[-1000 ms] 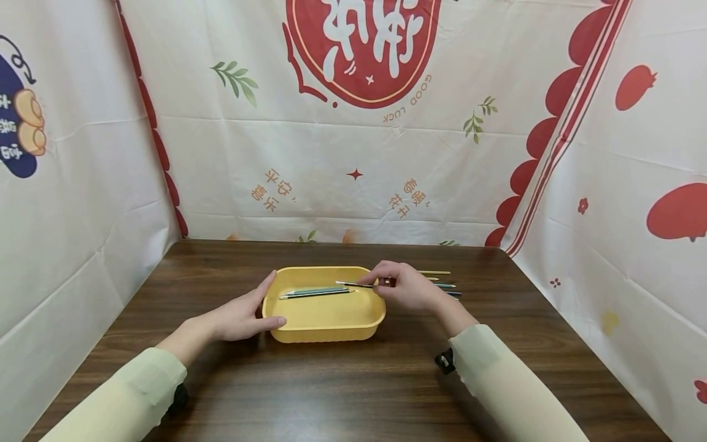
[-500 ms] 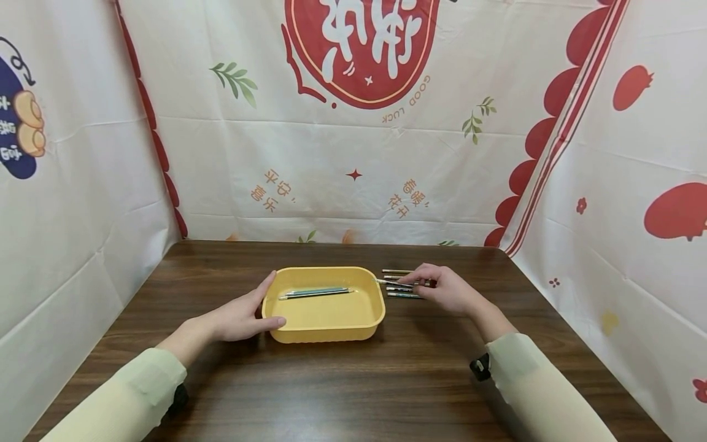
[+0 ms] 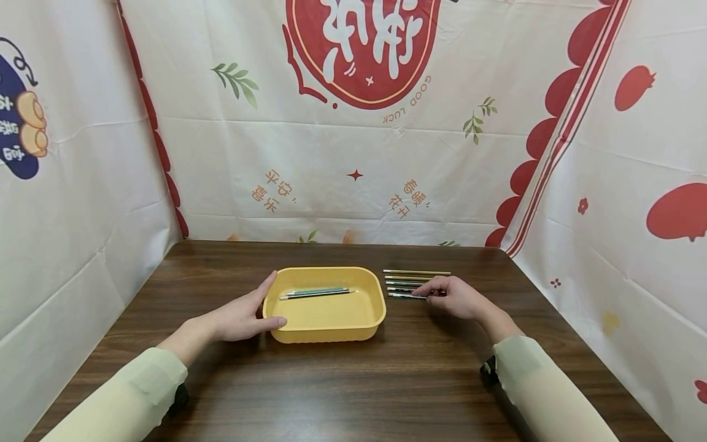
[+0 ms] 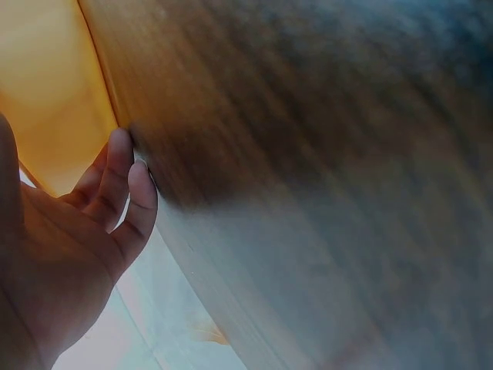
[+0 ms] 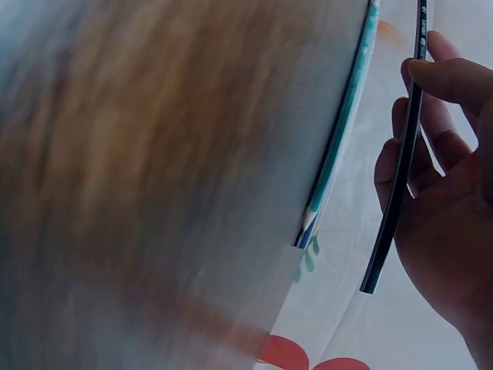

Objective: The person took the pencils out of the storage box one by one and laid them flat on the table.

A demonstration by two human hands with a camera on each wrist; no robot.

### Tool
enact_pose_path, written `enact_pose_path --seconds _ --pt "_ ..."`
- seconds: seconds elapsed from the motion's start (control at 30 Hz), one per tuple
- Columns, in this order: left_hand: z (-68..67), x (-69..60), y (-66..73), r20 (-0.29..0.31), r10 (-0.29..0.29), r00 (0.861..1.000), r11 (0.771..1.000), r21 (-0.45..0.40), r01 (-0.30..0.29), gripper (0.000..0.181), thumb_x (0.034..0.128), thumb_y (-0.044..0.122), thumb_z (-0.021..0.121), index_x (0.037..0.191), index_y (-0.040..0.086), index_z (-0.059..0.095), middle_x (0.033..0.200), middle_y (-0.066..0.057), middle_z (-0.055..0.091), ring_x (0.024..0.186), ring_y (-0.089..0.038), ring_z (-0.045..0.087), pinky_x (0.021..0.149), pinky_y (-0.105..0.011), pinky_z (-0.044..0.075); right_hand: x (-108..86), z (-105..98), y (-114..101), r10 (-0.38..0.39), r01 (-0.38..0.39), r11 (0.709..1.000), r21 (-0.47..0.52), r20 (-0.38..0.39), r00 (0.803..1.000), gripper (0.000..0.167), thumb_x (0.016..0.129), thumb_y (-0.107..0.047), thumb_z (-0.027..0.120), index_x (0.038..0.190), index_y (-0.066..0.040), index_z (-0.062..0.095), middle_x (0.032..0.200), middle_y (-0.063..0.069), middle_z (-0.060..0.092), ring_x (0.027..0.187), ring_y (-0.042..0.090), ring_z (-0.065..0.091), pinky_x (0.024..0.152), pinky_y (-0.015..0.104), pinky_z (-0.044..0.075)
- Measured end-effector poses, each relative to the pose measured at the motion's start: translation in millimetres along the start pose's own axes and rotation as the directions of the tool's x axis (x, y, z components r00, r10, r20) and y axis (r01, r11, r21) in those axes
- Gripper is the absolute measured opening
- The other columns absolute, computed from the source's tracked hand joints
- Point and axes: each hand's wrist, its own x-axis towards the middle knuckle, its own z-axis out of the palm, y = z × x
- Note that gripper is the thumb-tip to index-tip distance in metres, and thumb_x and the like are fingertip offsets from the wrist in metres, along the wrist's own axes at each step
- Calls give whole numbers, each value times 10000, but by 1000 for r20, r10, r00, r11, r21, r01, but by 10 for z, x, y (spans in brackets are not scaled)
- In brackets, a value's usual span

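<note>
A yellow plastic tray (image 3: pixel 326 335) stands mid-table in the head view. A teal pencil (image 3: pixel 315 290) and a black pencil (image 3: pixel 320 294) lie side by side inside it. My left hand (image 3: pixel 239 317) rests on the tray's left end, thumb over the near rim, other fingers along the outer wall. To the right of the tray, my right hand (image 3: pixel 461 298) is low over a row of pencils. The right wrist view shows its thumb and fingers pinching a black pencil (image 5: pixel 404 154). A teal pencil (image 5: pixel 339 146) lies on the table beside it. The hand hides the row's near right ends.
Several pencils lie parallel right of the tray, a yellow pencil (image 3: pixel 417 272) farthest back. The dark wooden table (image 3: pixel 331 393) extends in front of the tray. Printed white cloth (image 3: pixel 342 202) hangs behind the table and on both sides.
My right hand has moved right from over the tray with a pencil, then slightly nearer to me over the row. Two pencils stay in the tray. My left hand has not moved.
</note>
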Motion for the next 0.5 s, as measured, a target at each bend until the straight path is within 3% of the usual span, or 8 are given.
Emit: enact_pose_path --seconds 0.27,0.5 --pt "-7 2 10 4 -6 1000 1000 0 6 1164 1033 627 683 1773 86 -35 1821 -241 188 1629 -425 364 1286 -648 340 27 14 69 -2 6 998 -59 59 998 302 1021 -25 704 1213 -201 856 1236 20 791 1098 132 668 927 297 536" --pt "-3 4 16 9 -9 1000 1000 10 9 1161 1037 638 671 1773 92 -42 1819 -244 192 1624 -424 375 1282 -641 348 64 42 68 9 0 995 -99 93 996 321 991 11 723 1173 -214 862 1164 -2 769 1062 160 645 910 335 526"
